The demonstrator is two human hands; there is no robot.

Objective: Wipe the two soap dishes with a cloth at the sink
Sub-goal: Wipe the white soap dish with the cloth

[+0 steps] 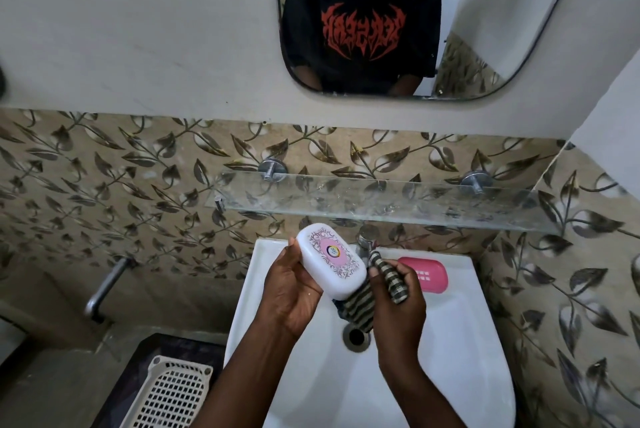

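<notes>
Over the sink point(460, 341), the left hand point(294, 292) clasps the white soap dish point(330, 261) while the right hand point(398, 299) grips the striped cloth point(356, 306) beneath it; 1 slick tilt could drop it, and the pink soap dish point(424, 273) waits on the rim.

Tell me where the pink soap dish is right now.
In the head view, the pink soap dish lies on the back right rim of the sink, just right of the tap and behind the right hand holding the striped cloth.
</notes>
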